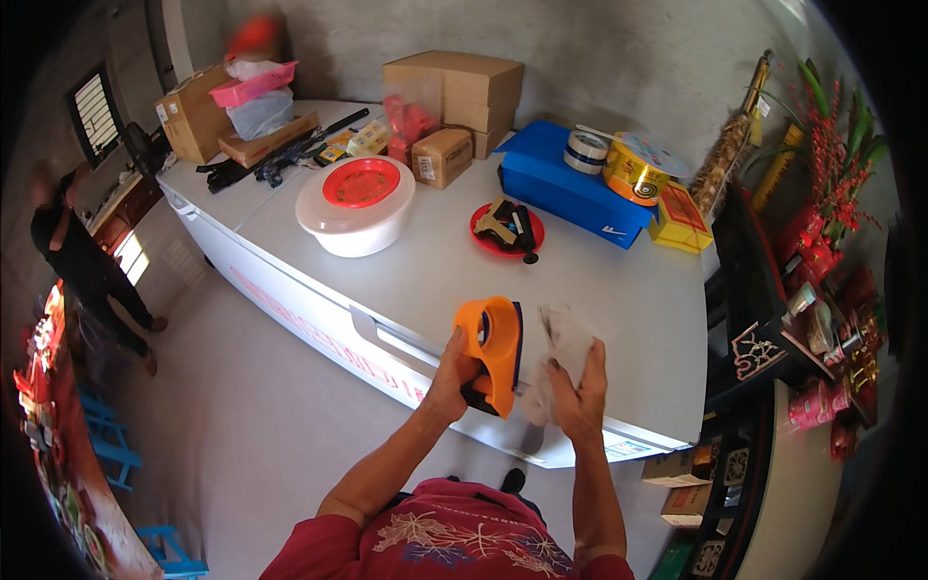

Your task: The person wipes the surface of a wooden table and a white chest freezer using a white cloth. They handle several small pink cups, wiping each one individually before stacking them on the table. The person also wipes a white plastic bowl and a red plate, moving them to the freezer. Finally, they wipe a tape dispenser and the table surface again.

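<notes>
My left hand [450, 379] is closed round an orange tape dispenser [502, 353], held upright above the near edge of the white chest freezer [619, 309]. Just to its right, my right hand [580, 394] grips a crumpled, pale cloth [565, 343], which hangs between the hand and the dispenser. The cloth and the dispenser look close together; whether they touch I cannot tell. Beyond my hands, a small red plate [479, 220] with dark and tan items stands on the freezer top.
On the freezer are a white tub [358, 227] with a red lid, a blue shoebox [570, 193] bearing a tape roll [586, 152] and a yellow tin, and cardboard boxes [454, 82]. Dark shelving [725, 483] stands right. Another person [82, 242] stands far left, near blue stools [106, 435].
</notes>
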{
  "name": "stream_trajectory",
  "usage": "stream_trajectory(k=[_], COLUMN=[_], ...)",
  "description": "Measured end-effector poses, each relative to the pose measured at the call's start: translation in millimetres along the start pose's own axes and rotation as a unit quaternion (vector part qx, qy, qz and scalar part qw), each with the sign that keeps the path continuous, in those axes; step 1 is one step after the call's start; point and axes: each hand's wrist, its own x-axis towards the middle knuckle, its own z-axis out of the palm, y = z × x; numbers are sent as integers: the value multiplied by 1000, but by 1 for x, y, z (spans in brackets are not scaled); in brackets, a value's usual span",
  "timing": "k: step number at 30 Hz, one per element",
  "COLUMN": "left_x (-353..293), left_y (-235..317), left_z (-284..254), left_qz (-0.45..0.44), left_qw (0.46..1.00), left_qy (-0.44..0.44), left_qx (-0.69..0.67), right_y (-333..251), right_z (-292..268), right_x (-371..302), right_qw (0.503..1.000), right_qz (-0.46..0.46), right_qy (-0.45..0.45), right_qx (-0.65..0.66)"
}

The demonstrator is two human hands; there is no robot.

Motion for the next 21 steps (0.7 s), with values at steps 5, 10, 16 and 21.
stream_trajectory(k=[5, 10, 16, 21], left_x=[-2, 3, -8, -5], left_y=[-6, 3, -7, -28], left_z=[12, -22, -16, -22], left_qz=[7, 32, -29, -20], left_qw=[999, 997, 998, 998], left_qy=[28, 53, 27, 59], left_qx=[-38, -53, -56, 31], right_y=[7, 9, -12, -44], right_z=[23, -5, -4, 39], right_x=[4, -30, -14, 4], right_qw=[995, 956, 988, 962], right_qz=[-62, -59, 78, -167], right_qy=[-67, -282, -106, -101], right_qx=[-30, -52, 86, -192])
